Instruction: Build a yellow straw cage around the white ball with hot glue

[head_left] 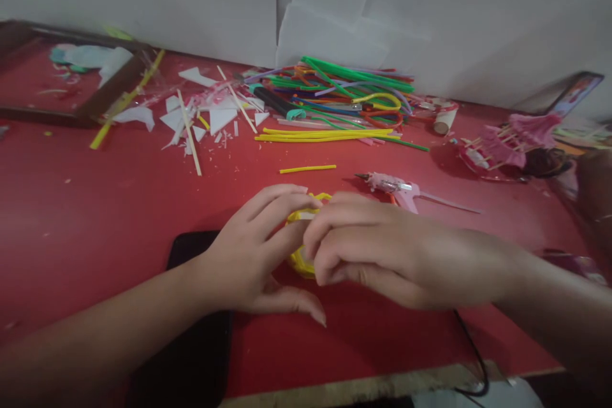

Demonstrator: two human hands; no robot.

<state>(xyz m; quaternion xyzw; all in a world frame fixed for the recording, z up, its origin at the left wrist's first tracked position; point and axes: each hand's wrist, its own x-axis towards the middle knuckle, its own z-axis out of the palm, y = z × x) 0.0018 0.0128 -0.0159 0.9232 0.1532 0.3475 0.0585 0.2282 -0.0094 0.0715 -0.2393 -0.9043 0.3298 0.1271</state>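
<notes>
Near the table's front edge lies a small round yellow piece (302, 266) with a pale inside, partly hidden by both hands. My left hand (262, 248) is at its left side, fingers curved over it and thumb held apart below. Over its right side, my right hand (377, 248) has its fingers curled in toward the thumb; what they pinch, if anything, is hidden. A short yellow stick (308, 169) lies just beyond the hands. The pink glue gun (394, 186) rests behind my right hand, its nozzle pointing left.
Long yellow sticks (325, 135) and a pile of coloured pipe cleaners (344, 86) lie at the back. White scraps (222, 118) are scattered left of them. A black phone-like slab (201, 344) is under my left forearm. A pink model (511, 143) stands at right; a brown frame (43, 116) lies far left.
</notes>
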